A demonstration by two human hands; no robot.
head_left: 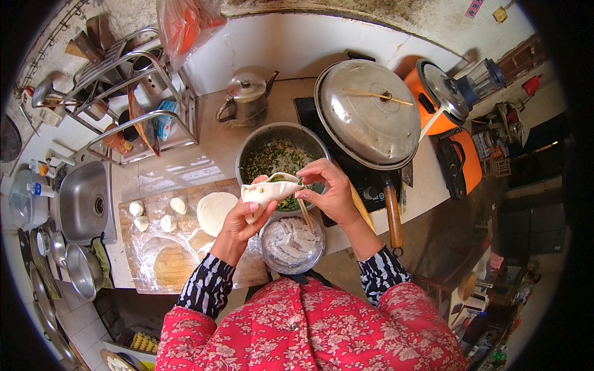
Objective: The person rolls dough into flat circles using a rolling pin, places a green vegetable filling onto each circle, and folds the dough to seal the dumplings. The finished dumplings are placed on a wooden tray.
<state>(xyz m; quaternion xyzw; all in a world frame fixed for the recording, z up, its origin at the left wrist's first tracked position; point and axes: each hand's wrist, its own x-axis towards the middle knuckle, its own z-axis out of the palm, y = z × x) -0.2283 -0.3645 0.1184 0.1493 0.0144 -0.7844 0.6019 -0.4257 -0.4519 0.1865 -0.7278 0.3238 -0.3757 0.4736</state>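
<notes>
My left hand (243, 220) holds a folded dough wrapper (268, 191) with green filling showing at its top edge. At the wrapper's right end are the fingertips of my right hand (327, 188), thumb and forefinger close to the dough edge; whether they pinch it I cannot tell. Behind lies a metal bowl (320, 139) of chopped green filling. Nearer me is a bowl of flour (290, 246), with chopsticks (305, 214) slanting above its rim. On the floured wooden board (185, 266) to the left are a rolled dough round (216, 213) and several small dough pieces (168, 223).
A large lidded wok (371, 116) stands on the cooktop at right, its wooden handle (393, 215) pointing towards me. A kettle (246, 97) is at the back. A steel sink (88, 204) and a metal rack (139, 120) are left; an orange cooker (431, 116) is far right.
</notes>
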